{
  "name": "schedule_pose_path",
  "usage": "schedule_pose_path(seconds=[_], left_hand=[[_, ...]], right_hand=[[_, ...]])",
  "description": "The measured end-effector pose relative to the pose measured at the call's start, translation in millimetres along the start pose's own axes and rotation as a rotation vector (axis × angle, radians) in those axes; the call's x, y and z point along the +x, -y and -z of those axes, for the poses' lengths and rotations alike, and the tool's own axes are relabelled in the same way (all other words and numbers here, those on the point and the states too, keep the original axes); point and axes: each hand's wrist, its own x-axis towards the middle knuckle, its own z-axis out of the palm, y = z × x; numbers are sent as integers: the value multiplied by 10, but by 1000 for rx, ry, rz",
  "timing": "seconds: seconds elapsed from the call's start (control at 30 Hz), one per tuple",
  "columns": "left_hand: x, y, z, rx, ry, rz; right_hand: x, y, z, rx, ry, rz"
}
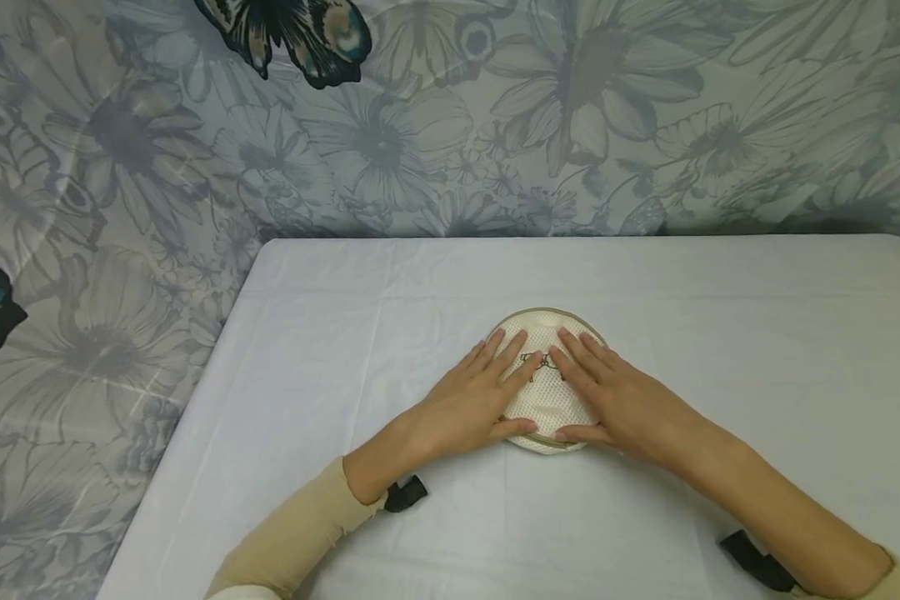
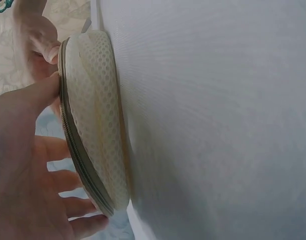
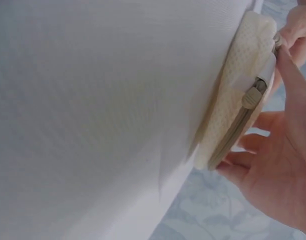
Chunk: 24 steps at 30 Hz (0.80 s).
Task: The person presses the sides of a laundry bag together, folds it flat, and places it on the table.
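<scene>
A round cream mesh laundry bag [image 1: 549,404] lies flat on the white cloth, with a small dark print near its middle. My left hand [image 1: 468,407] rests over its left side, fingers spread and fairly straight, thumb near the front rim. Over the right side lies my right hand [image 1: 633,408], its fingers stretched toward the middle. A khaki zipper [image 2: 83,160] runs round the bag's edge in the left wrist view, where the mesh side wall bulges. In the right wrist view the zipper pull [image 3: 252,98] sits at the edge beside a white tab.
A white cloth covers the table [image 1: 330,333], whose far edge meets a grey floral backdrop [image 1: 435,150] with butterfly figures. Black straps [image 1: 407,494] show by both wrists, near the beige sleeves [image 1: 292,529].
</scene>
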Motion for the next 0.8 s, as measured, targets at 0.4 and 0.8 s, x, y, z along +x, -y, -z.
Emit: schedule_pose_path(seconds=[0.4, 0.8], left_hand=[[-25, -6, 25, -6, -78, -23], [-99, 86, 30, -82, -159, -21]], right_hand=[[-97, -56, 89, 43, -53, -15], [-203, -182, 95, 63, -174, 16]])
